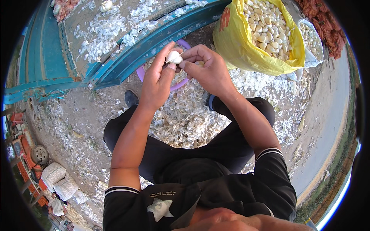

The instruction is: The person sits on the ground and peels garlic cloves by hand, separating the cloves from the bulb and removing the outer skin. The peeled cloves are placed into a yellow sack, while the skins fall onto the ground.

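Note:
A white garlic bulb (pixel 174 57) rests in the fingers of my left hand (pixel 157 82), with the thumb against its lower side. My right hand (pixel 212 70) meets it from the right, thumb and forefinger pinching at the bulb's edge. Something pale yellow, perhaps a garlic clove (pixel 199 63), shows inside the curled fingers of my right hand; most of it is hidden. Under both hands lies a round container with a purple rim (pixel 179 85), partly covered by them. Its contents are mostly hidden.
An open yellow sack (pixel 231 49) full of garlic cloves (pixel 270 31) stands at the upper right, beside a white sack (pixel 312 40). Blue metal panels (pixel 138 55) bear garlic skins and a loose bulb (pixel 106 5). Skins (pixel 188 127) litter the ground between my legs. Red net bags (pixel 321 26) lie far right.

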A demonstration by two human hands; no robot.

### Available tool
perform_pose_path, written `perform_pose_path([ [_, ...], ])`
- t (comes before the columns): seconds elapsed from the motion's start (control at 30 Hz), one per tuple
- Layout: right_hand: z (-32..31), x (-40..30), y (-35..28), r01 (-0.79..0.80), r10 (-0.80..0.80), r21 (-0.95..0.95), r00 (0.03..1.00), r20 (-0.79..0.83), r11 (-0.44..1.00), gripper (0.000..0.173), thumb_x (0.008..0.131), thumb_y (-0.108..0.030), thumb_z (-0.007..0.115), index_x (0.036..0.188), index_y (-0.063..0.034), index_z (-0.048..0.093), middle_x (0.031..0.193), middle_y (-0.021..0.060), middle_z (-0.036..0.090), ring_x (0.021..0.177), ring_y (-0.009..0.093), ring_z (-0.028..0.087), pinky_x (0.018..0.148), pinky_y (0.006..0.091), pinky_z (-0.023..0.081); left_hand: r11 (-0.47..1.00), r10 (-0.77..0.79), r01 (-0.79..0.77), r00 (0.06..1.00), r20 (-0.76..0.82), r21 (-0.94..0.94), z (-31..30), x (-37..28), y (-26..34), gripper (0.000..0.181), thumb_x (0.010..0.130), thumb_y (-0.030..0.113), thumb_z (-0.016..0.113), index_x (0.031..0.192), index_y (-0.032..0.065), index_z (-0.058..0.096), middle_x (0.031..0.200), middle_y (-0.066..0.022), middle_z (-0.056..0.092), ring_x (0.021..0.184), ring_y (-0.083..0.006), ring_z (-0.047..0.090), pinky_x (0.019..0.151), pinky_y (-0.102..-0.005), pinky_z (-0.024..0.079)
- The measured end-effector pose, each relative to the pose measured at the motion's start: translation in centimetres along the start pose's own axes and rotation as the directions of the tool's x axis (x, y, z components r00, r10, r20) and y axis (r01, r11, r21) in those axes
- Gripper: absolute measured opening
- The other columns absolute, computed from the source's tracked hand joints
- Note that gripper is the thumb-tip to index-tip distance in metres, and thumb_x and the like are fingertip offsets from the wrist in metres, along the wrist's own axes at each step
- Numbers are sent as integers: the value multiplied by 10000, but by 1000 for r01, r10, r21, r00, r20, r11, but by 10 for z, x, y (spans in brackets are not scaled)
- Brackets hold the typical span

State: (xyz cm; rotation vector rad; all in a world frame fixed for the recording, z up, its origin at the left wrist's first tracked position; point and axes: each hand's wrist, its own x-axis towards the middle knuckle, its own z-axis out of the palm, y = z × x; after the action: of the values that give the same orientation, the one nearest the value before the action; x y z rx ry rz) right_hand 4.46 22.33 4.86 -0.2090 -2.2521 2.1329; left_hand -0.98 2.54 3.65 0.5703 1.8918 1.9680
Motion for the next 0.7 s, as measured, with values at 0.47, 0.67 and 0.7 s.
perform_pose_path([
  [0.47,6,-3,-4,1,-9,-144,998,-55,990,272,1032,-147,868,1198,29,745,1088,110,840,1000,134,794,816,311,626,962,-180,181,983,23,-203,0,8,-11,585,1081,10,442,1643,-44,593,1377,-113,735,1046,-130,663,942,-297,549],
  [0.67,9,-1,-5,23,-39,-223,997,-65,974,248,1034,-115,871,1210,19,759,1102,74,826,1013,114,767,834,303,611,839,-234,222,972,39,-497,-2,6,-12,557,1058,30,476,1587,-64,624,1355,-111,730,1089,-169,695,991,-360,579],
  [0.7,8,-1,-5,13,-30,-228,997,-68,974,245,1031,-112,873,1209,17,765,1099,69,825,1012,115,765,843,311,612,848,-240,225,970,30,-479,-2,5,-12,555,1057,46,493,1584,-66,625,1371,-114,728,1122,-176,700,1007,-363,582],
])
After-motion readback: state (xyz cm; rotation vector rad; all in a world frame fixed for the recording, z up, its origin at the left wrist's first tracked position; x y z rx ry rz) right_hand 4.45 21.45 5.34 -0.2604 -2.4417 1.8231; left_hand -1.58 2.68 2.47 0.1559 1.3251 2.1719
